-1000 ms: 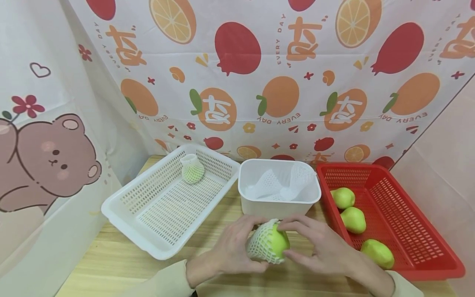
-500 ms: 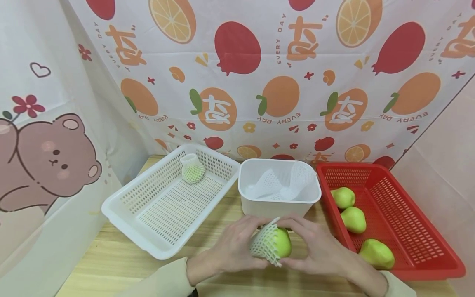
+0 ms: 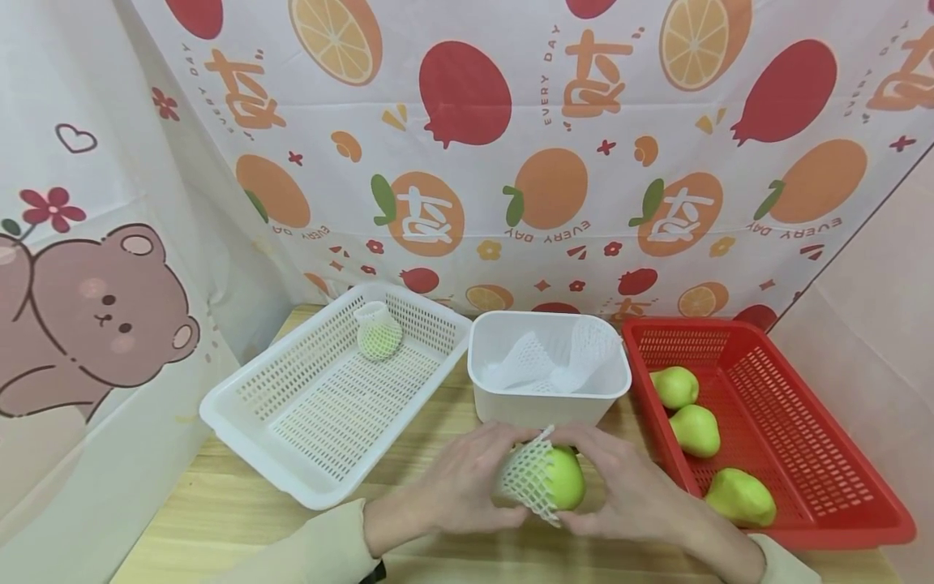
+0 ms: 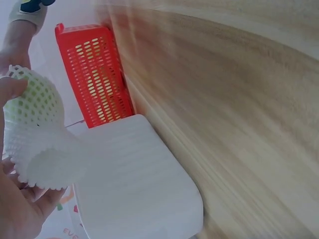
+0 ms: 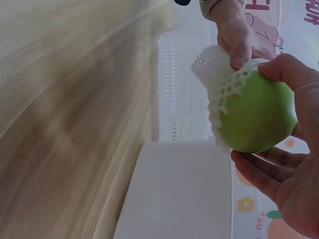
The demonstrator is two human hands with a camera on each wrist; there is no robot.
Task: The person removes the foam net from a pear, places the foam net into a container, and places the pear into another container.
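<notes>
A green pear (image 3: 566,478) is partly inside a white foam net sleeve (image 3: 529,476), held between both hands. My left hand (image 3: 467,478) grips the netted side, with the thumb on the mesh in the left wrist view. My right hand (image 3: 620,487) holds the bare round end of the pear, thumb on one side and fingers on the other in the right wrist view. The sleeve's narrow collar (image 5: 209,62) sticks out past the pear on the left-hand side. Both hands are above the wooden table, in front of the white tub.
The white tub (image 3: 547,410) holds several foam net sleeves (image 3: 527,361). At left, a white basket (image 3: 219,399) contains one netted pear (image 3: 379,334). The red basket (image 3: 839,531) at right holds three bare pears (image 3: 695,431). A printed curtain (image 3: 467,186) hangs behind.
The right hand has closed in around the pear's bare end. The pear and sleeve have shifted slightly right, and the sleeve's open edge now slants across the pear.
</notes>
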